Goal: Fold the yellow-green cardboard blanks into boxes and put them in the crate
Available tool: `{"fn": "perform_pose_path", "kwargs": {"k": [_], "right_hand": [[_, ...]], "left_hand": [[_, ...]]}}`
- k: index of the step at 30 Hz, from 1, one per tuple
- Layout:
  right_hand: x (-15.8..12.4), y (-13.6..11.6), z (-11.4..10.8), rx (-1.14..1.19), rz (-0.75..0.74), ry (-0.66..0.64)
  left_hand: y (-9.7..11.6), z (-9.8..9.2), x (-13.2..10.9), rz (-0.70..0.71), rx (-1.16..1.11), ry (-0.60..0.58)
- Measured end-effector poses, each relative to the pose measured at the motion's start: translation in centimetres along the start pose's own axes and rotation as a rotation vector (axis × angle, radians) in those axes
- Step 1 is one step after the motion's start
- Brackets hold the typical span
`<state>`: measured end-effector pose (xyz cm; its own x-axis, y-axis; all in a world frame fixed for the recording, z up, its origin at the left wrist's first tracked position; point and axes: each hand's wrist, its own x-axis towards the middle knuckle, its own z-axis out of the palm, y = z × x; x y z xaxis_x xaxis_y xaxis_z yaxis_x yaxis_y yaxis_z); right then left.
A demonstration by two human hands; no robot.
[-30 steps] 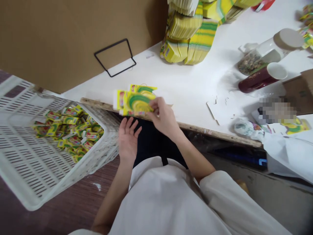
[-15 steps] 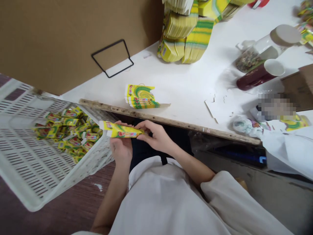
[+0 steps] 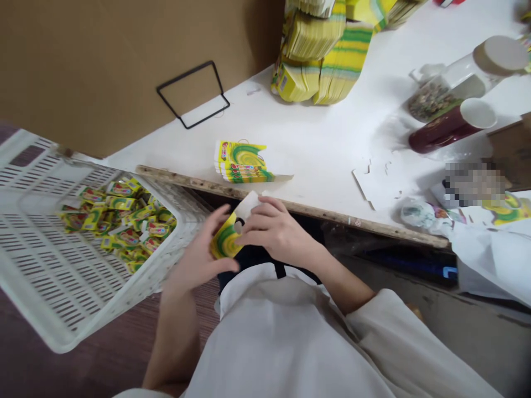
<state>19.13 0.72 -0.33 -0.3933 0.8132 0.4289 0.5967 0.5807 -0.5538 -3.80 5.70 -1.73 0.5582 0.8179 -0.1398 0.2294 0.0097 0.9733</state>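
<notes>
A yellow and green carton (image 3: 227, 239) is tilted between my hands, below the table's front edge, with a white flap at its upper end. My right hand (image 3: 279, 229) grips its right side with bent fingers. On its left side my left hand (image 3: 199, 255) has thumb and fingers spread around it; whether they touch it is unclear. Just beyond, a small fanned stack of flat cartons (image 3: 244, 163) lies on the white table (image 3: 315, 155). To the left, a white slatted basket (image 3: 62, 337) holds a pile of small filled packs (image 3: 124, 213).
Bundled flat cartons (image 3: 319, 55) stand at the back. A wire handle (image 3: 193, 94) lies against a large brown board (image 3: 124, 66). At right are a lidded jar (image 3: 464, 77), a dark red cup (image 3: 448, 127) and a carton box (image 3: 514, 152).
The carton has turned from lying sideways to a steep tilt, its white flap now showing. My left hand has opened around it, and my right hand has shifted its grip to the carton's right side.
</notes>
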Motion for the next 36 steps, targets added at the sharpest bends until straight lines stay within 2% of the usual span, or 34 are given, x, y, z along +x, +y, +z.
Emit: {"fn": "perform_pose_path", "kwargs": {"k": [1, 2, 5, 6, 8, 11, 13, 15, 18, 21, 23, 26, 33, 36], "right_hand": [[0.0, -0.3, 0.4, 0.019, 0.026, 0.050], [0.0, -0.5, 0.8, 0.051, 0.097, 0.140], [-0.2, -0.8, 2.3, 0.280, 0.431, 0.475], [-0.3, -0.8, 2.8, 0.410, 0.529, 0.531], [-0.4, -0.6, 3.8, 0.732, 0.676, 0.480], [-0.6, -0.1, 5.0, 1.136, 0.798, 0.258], [-0.7, 0.2, 5.3, 1.215, 0.780, 0.200], [-0.9, 0.4, 5.3, 1.165, 0.684, 0.217], [-1.1, 0.2, 4.9, 0.946, 0.476, 0.162], [-1.2, -0.3, 4.3, 0.694, 0.347, 0.103], [-1.2, -0.4, 4.0, 0.583, 0.364, 0.172], [-1.2, 0.2, 3.6, 0.486, 0.405, 0.210], [-1.7, 2.8, 1.6, 0.488, 0.313, -0.105], [-1.5, 2.8, 1.1, 0.500, 0.277, -0.112]], "left_hand": [[-0.2, 0.8, -0.1, -0.016, 0.107, -0.021], [-0.4, 1.7, -0.2, -0.013, 0.176, 0.012], [-1.2, 4.3, -0.3, 0.053, 0.257, 0.168], [-1.4, 5.0, -0.3, 0.088, 0.272, 0.200], [-1.5, 5.7, -0.3, 0.174, 0.298, 0.243], [-1.5, 5.8, -0.4, 0.293, 0.348, 0.272], [-1.6, 5.5, -0.4, 0.354, 0.392, 0.280], [-1.8, 5.3, -0.4, 0.357, 0.415, 0.264], [-2.5, 5.3, 0.0, 0.267, 0.361, 0.233], [-3.1, 5.6, 0.6, 0.256, 0.268, 0.320], [-3.1, 5.6, 0.9, 0.241, 0.277, 0.396], [-2.8, 4.9, 0.8, 0.179, 0.351, 0.396], [-1.7, 2.4, 0.1, 0.150, 0.387, 0.260], [-1.4, 2.3, 0.0, 0.165, 0.385, 0.251]]}}
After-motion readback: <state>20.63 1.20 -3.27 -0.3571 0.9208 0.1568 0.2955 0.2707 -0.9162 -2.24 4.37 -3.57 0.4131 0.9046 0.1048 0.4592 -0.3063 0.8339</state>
